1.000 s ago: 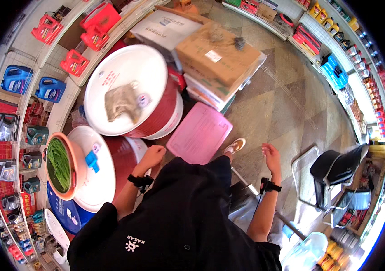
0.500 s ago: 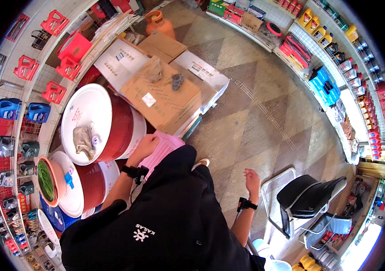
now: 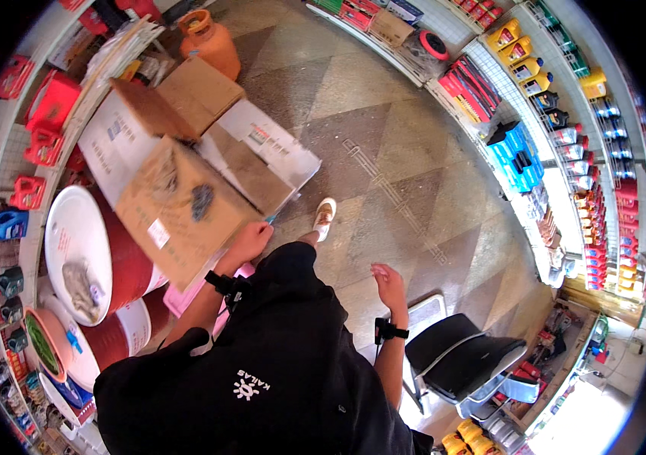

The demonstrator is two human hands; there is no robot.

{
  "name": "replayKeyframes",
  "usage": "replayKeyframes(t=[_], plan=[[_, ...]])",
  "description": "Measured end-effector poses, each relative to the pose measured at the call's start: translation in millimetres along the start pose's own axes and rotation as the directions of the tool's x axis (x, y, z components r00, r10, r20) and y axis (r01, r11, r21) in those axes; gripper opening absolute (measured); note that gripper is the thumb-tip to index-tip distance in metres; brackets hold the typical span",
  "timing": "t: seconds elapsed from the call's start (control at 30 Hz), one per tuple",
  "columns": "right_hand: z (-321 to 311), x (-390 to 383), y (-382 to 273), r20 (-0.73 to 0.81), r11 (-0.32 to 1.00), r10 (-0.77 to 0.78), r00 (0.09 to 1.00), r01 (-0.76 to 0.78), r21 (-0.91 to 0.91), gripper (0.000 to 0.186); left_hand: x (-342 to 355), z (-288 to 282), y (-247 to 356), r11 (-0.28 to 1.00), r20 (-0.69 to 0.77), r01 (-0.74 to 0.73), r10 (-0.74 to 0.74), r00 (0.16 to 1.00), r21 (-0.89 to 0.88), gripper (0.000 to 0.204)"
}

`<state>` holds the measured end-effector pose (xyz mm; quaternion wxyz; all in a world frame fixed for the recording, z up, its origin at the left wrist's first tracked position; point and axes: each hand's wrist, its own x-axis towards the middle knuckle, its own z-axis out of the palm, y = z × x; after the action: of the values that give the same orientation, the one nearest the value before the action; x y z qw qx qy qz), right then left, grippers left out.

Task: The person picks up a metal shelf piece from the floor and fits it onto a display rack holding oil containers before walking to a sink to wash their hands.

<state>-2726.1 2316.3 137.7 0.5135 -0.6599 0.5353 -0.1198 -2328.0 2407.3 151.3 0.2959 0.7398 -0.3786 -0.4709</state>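
My left hand (image 3: 247, 244) is beside the near edge of a brown cardboard box (image 3: 148, 193); its fingers are curled in and nothing shows in them. Whether it touches the box cannot be told. Crumpled clear plastic and a small dark grey bundle (image 3: 202, 202) lie on the box. Below that arm a pink plastic thing (image 3: 179, 299) is partly hidden. My right hand (image 3: 390, 288) hangs over the floor near a black-seated chair (image 3: 452, 356), fingers loosely bent and apart, holding nothing visible. Both wrists wear black straps with small devices.
White-topped dark red drums (image 3: 80, 235) stand at the left, one bearing a cloth. An orange gas cylinder (image 3: 213, 49) is beyond the boxes. Shelves of bottles (image 3: 528, 68) line the right, with a blue case (image 3: 516, 163) below. My shoe (image 3: 325, 216) is on the tiled floor.
I have moved forward, and the boxes, drums and chair have shifted left in view. My left hand is now by the box's near edge; a shoe shows ahead more fully.
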Motion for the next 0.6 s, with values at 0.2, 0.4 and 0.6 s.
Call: replayKeyframes(t=[0.2,0.4,0.6], plan=[[-92.5,89.7,57.5,-0.017,0.980,0.151,0.988,-0.152,-0.128,0.025,156.7,8.7,87.3,1.000,0.010,-0.003,0.003,1.000,0.018,0.032],[-166.5,195.3,101.0,0.088,0.888,0.440,0.894,-0.448,0.106,0.021,265.8,-15.9,124.9,0.997,-0.119,-0.021,0.012,0.993,-0.077,0.035],[-198.4,367.6,91.5,0.186,0.916,0.233,0.955,-0.151,-0.371,0.022,376.4,-64.5,136.3,0.966,-0.190,0.220,-0.243,0.951,-0.134,0.035]])
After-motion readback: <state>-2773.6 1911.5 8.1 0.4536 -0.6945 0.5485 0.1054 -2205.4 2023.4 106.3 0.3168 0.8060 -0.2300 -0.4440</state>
